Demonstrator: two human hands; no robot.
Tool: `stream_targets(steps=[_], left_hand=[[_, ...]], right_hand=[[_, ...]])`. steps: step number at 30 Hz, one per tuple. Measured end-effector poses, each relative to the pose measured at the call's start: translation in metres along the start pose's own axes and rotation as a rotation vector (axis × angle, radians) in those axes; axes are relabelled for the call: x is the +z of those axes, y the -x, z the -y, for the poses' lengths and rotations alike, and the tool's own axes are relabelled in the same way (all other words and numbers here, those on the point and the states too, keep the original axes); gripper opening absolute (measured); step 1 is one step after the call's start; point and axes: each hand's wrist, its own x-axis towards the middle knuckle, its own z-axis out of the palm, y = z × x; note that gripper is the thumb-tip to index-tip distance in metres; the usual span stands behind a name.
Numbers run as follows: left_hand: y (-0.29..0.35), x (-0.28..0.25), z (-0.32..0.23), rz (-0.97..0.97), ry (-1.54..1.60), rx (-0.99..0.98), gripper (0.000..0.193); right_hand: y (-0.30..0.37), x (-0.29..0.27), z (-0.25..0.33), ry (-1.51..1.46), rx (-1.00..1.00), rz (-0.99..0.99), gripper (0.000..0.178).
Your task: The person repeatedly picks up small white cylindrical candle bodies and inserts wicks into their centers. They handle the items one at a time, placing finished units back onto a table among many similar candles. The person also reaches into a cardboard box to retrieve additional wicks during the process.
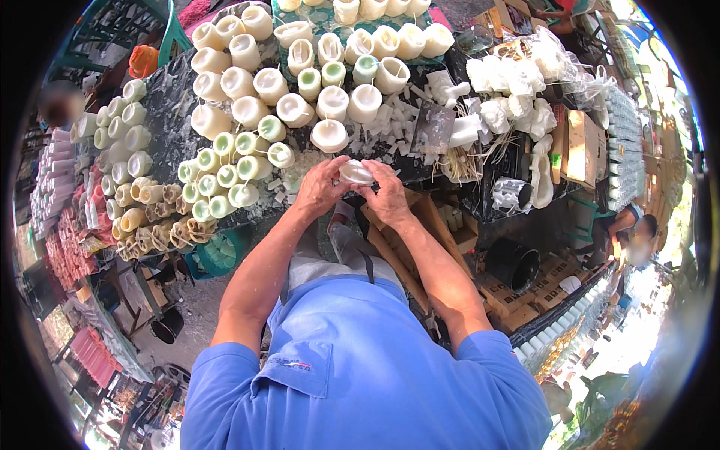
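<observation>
Between my two hands, at the near edge of the table, is a white wax candle (355, 173) with a hollowed-looking top. My left hand (321, 187) grips its left side, fingers curled around it. The fingers of my right hand (385, 193) close on its right side. Just beyond stands a cream candle (329, 136), with more cream candles (295, 110) in rows behind it. Pale green candles (227, 175) cluster to the left of my left hand. The candle's underside is hidden by my fingers.
White wax scraps (396, 124) litter the dark table, beside a flat dark plate (433, 128). White moulded figures (517, 109) and a wax-spattered can (511, 195) are at the right. Brown wax cups (146, 191) line the left. Below the right edge lies a black bucket (513, 264). Another person (636, 231) is far right.
</observation>
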Motion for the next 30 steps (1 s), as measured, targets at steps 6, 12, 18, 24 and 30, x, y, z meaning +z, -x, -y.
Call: stream_targets(steps=[6,12,18,24,30], left_hand=[[0.003,-0.004,0.005,0.049,0.004,-0.038,0.068],[0.002,-0.002,0.006,0.025,0.021,-0.021,0.065],[0.002,-0.006,0.000,0.052,0.040,-0.043,0.062],[0.004,-0.009,-0.005,0.094,0.100,-0.120,0.063],[0.008,-0.009,-0.008,0.085,0.093,-0.142,0.065]], right_hand=[[0.008,-0.005,-0.001,0.116,-0.130,-0.060,0.056],[0.006,-0.009,-0.004,0.256,-0.241,-0.055,0.041],[0.001,-0.010,-0.005,0.006,-0.047,-0.087,0.034],[-0.006,-0.006,-0.008,-0.334,0.391,-0.086,0.025],[-0.011,-0.006,-0.011,-0.264,0.365,-0.076,0.022]])
